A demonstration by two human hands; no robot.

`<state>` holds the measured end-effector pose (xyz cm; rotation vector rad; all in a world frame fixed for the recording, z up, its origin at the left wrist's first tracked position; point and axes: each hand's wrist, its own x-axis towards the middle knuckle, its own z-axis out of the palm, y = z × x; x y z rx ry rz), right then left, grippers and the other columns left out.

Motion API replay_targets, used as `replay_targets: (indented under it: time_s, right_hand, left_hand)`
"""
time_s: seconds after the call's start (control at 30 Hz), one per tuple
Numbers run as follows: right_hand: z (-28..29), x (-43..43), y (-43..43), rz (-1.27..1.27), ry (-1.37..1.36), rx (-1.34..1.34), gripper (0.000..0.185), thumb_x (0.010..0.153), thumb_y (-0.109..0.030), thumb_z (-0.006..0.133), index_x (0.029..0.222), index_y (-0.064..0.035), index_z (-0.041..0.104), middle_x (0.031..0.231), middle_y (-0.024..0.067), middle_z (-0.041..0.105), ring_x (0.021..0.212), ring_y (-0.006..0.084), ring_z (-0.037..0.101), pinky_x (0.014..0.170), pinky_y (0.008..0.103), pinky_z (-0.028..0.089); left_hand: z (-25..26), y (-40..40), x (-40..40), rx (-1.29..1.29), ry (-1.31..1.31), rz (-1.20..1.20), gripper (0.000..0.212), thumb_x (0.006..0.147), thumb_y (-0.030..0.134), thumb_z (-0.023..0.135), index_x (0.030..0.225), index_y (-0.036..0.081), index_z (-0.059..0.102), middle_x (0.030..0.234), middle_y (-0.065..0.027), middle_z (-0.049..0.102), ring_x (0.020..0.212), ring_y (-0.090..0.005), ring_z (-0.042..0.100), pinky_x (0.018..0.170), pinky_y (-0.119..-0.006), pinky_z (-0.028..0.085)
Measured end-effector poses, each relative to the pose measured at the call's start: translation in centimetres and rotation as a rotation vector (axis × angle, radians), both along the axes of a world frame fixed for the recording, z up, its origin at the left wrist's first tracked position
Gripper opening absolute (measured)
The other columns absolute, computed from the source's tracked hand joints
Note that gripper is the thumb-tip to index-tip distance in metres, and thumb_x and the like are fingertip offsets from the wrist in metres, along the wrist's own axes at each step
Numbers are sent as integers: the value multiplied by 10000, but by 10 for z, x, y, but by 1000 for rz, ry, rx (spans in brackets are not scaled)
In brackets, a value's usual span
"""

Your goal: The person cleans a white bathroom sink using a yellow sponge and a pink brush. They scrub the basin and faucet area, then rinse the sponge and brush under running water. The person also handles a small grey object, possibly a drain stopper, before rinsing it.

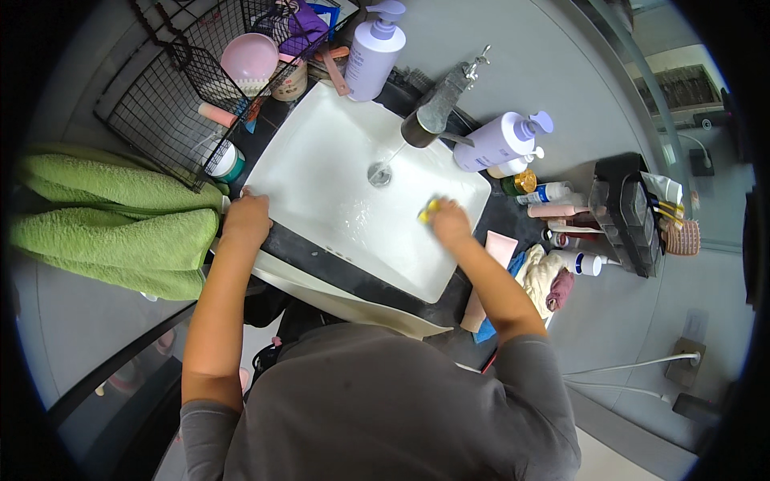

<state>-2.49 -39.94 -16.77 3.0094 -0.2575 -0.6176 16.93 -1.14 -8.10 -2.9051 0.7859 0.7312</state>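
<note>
A yellow sponge (428, 211) is in my right hand (450, 221), against the inner right side of a white ceramic washbasin (289, 156). The hand is slightly blurred. My left hand (246, 217) rests with bent fingers at the basin's left front corner, by the dark countertop (295, 246). Its fingertips are hidden, so its grip does not show. Water runs from the faucet (424, 123) in a thin stream onto the metal drain (379, 174). Wet glints show on the basin floor.
Lilac pump bottles (374, 57) (496, 141) flank the faucet. A black wire basket (156, 108) and a green towel (120, 216) are at left. At right lie a pink tube (500, 245), crumpled cloths (538, 273) and a dark organizer (625, 213) with toiletries beside it.
</note>
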Motion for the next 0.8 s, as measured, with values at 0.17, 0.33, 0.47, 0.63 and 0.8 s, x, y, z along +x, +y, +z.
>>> replay_targets:
  time_s: [0.17,0.33,0.47,0.63,0.8]
  right_hand:
    - [0,6,45,6,-20,-70,447,802,-287,631,1191,-78,563,1274,168,492,1123,340,495,885,469,442]
    - [19,22,74,-28,36,153,633,729,-322,702,1312,-216,478,1256,173,469,1123,337,506,883,484,462]
    - [-4,70,71,-107,35,132,769,689,-361,721,1388,-267,414,1219,158,457,1108,347,508,836,469,498]
    - [-16,123,87,-351,145,161,651,678,-408,728,1266,-210,529,1280,144,401,1136,322,494,833,395,521]
    - [-10,134,90,-365,169,122,596,715,-407,700,1252,-194,555,1263,136,423,1159,303,490,875,395,513]
  left_hand:
    - [2,-2,-6,-54,-45,49,293,733,172,742,965,43,618,1100,-236,579,959,-373,618,819,-434,507]
    - [-4,7,-7,-153,-97,18,263,712,149,753,911,50,612,962,-147,632,915,-348,610,807,-440,493]
    - [9,1,-8,-158,-39,-21,230,756,168,712,922,42,614,966,-190,634,937,-356,613,861,-423,478]
    - [5,6,-10,-142,-59,10,236,760,151,706,945,44,607,977,-182,627,970,-350,600,853,-420,489]
    - [1,4,-8,-102,-47,59,257,737,150,728,939,49,605,1014,-179,615,984,-350,593,840,-426,489]
